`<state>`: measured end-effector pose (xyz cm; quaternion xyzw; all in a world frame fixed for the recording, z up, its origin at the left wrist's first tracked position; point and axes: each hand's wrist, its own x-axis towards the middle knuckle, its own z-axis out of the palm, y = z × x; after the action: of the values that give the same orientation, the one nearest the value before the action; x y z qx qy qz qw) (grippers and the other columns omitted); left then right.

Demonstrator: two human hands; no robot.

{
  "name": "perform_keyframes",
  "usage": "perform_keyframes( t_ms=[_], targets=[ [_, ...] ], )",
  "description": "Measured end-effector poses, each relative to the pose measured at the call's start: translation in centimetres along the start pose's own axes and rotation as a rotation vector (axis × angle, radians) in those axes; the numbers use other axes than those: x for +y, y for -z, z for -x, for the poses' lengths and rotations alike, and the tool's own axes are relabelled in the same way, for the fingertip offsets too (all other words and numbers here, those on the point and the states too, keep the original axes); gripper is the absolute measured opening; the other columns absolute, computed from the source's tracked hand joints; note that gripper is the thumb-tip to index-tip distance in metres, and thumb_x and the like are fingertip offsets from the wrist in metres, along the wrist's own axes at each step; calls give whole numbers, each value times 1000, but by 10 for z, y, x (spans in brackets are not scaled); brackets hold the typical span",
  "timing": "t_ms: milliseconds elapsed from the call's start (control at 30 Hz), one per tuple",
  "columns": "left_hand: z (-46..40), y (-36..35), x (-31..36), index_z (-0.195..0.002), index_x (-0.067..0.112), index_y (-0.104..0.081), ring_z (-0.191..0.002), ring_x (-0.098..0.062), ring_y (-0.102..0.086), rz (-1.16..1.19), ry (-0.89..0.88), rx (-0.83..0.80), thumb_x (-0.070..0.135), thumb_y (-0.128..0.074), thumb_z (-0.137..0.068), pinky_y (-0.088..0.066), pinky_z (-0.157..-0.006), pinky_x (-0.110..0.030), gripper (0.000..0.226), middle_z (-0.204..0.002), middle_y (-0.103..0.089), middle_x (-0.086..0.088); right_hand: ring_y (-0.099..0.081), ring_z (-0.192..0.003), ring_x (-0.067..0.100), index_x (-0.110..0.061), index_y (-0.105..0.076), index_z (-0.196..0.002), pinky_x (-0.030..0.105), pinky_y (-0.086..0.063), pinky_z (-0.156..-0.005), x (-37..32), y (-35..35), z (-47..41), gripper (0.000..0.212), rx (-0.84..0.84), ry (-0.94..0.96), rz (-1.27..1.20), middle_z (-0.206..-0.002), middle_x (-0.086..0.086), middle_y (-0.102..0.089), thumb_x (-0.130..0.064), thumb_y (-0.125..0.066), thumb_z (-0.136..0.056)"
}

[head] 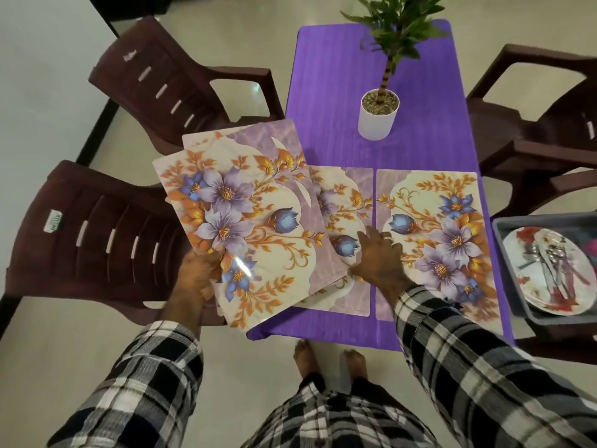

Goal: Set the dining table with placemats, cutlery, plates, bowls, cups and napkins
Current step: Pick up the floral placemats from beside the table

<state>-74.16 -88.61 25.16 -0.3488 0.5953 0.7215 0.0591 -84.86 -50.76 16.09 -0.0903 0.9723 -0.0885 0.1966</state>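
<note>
Two floral placemats lie flat side by side at the near end of the purple table (336, 101): one on the right (436, 240), one on the left (345, 202), partly covered. My right hand (378, 260) rests flat, fingers spread, on the near inner edge of the left mat, by the seam between the two. My left hand (197, 276) grips the near edge of a stack of placemats (239, 208), held tilted over the table's left edge and overlapping the left mat.
A white pot with a green plant (378, 114) stands mid-table. A grey tub (517, 286) on a chair at right holds a patterned plate (549, 270) with cutlery on it. Brown plastic chairs stand at left (97, 240), far left (168, 79) and right (549, 130).
</note>
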Motion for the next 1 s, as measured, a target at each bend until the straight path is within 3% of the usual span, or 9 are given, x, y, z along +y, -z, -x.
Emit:
perform_keyframes(
  t_ms=[100, 200, 333, 433, 500, 567, 667, 833, 1000],
  targets=[
    [-6, 4, -5, -124, -5, -70, -93, -45, -72, 31, -34, 63, 36, -84, -77, -58, -89, -64, 63, -112, -72, -31, -23, -155, 38, -29, -33, -159, 68, -21, -118, 0, -4, 1, 102, -95, 58, 50, -170, 2, -26, -62, -82, -76],
    [-1, 8, -12, -132, 0, -68, -108, -46, -68, 70, -43, 99, 29, -85, -78, -51, -102, -65, 63, -128, -68, -31, -27, -154, 34, -31, -38, -156, 66, -22, -117, 0, -1, 8, 94, -42, 65, 31, -168, 0, -33, -60, -80, -78],
    [25, 6, -26, -119, 5, -73, -80, -35, -77, 74, -6, 128, 9, -69, -98, -64, -67, -44, 22, -109, -76, -28, -58, -125, 37, -21, -63, -133, 52, -43, -104, -7, 1, 13, 50, 252, -29, -366, -135, 9, -64, -45, -69, -90],
    [51, 5, -43, -121, 8, -75, -80, -30, -78, 126, 7, 151, 7, -73, -94, -64, -63, -39, 26, -110, -77, -23, -70, -101, 27, -15, -70, -117, 39, -57, -86, -32, 22, 13, 20, -72, -69, -947, -116, 10, -72, -25, -60, -103],
    [69, 5, -51, -121, 11, -77, -96, -38, -76, 112, -25, 124, 19, -85, -83, -64, -83, -51, 40, -123, -73, -27, -72, -78, 21, -11, -69, -115, 30, -57, -67, -48, 30, 15, 16, -381, -133, -1188, -106, 12, -73, -20, -58, -106],
    [86, 11, -61, -130, 6, -72, -108, -49, -69, 132, -30, 105, 31, -94, -73, -55, -95, -67, 65, -131, -66, -34, -69, -69, 21, -9, -69, -119, 28, -52, -58, -57, 29, 20, 18, -427, -124, -1135, -99, 13, -73, -13, -59, -104],
    [113, 28, -75, -141, 2, -61, -116, -62, -59, 113, -46, 90, 42, -92, -77, -60, -85, -64, 82, -135, -57, -45, -57, -72, 19, -11, -71, -111, 31, -46, -62, -68, 28, 33, 15, -382, -91, -1070, -86, 9, -66, -10, -59, -102],
    [164, 73, -101, -138, 4, -65, -122, -55, -63, 166, -54, 202, 27, -84, -80, -47, -108, -71, 65, -134, -65, -34, -71, -81, 23, -5, -72, -108, 37, -60, -71, -114, 21, 60, 16, -610, 105, -1074, -97, 12, -76, -4, -57, -102],
    [215, 134, -139, -138, 6, -66, -119, -44, -65, 328, -35, 318, 9, -81, -77, -57, -97, -58, 62, -135, -68, -25, -72, -73, 17, -8, -71, -109, 30, -60, -61, -199, 3, 83, 14, -657, 276, -982, -89, 6, -76, -7, -58, -104]
  ],
)
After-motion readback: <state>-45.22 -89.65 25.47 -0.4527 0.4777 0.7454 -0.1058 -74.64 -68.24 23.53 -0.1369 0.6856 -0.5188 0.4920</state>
